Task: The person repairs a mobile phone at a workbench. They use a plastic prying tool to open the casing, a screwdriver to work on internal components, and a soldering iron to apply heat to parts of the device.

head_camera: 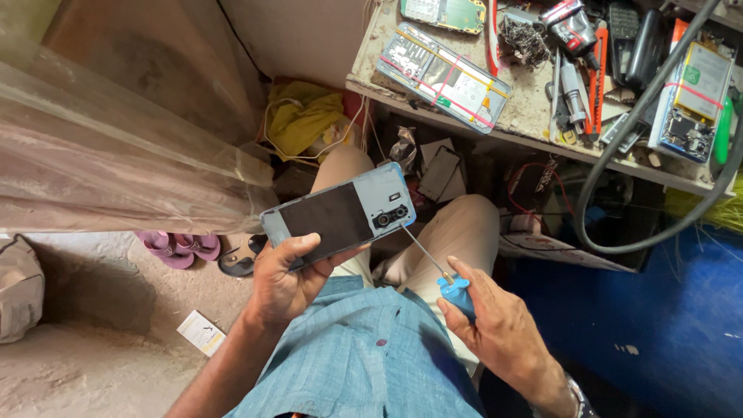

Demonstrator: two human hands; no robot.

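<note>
My left hand (pixel 285 277) holds an opened phone (pixel 340 214) over my lap, its back facing up. The phone has a light blue frame, a dark inner panel and camera lenses near its right end. My right hand (pixel 499 333) grips a small screwdriver (pixel 445 282) by its blue handle. The thin metal shaft runs up and left, and its tip touches the phone beside the camera lenses. My knees in beige trousers lie beneath the phone.
A cluttered workbench (pixel 542 139) stands ahead with opened phones (pixel 443 77) bound by rubber bands, tools and a black hose (pixel 619 131). Yellow cloth (pixel 302 120) lies under it. Pink sandals (pixel 178 248) and a paper scrap (pixel 201 333) lie on the floor at left.
</note>
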